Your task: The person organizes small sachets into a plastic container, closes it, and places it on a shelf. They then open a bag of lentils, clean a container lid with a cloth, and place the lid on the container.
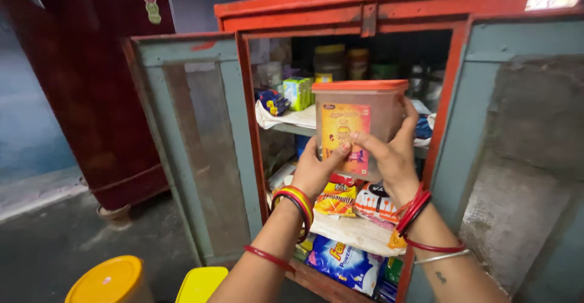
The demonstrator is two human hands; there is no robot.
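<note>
Both hands hold up a clear plastic jar (359, 126) with an orange lid in front of the open cupboard (350, 8). The left hand (316, 172) grips its lower left edge, fingers curled tight against the yellow label. The right hand (392, 154) clamps the jar's right side, fingers wrapped behind, thumb across the front. Below the fingers lie snack packets (337, 199) and a blue detergent bag (344, 263).

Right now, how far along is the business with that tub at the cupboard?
Already done: the cupboard door stands open. In hand: left hand and right hand together hold the orange-lidded plastic tub in front of the upper shelf. Left: the tub rests on no shelf, and its lid is on.
</note>
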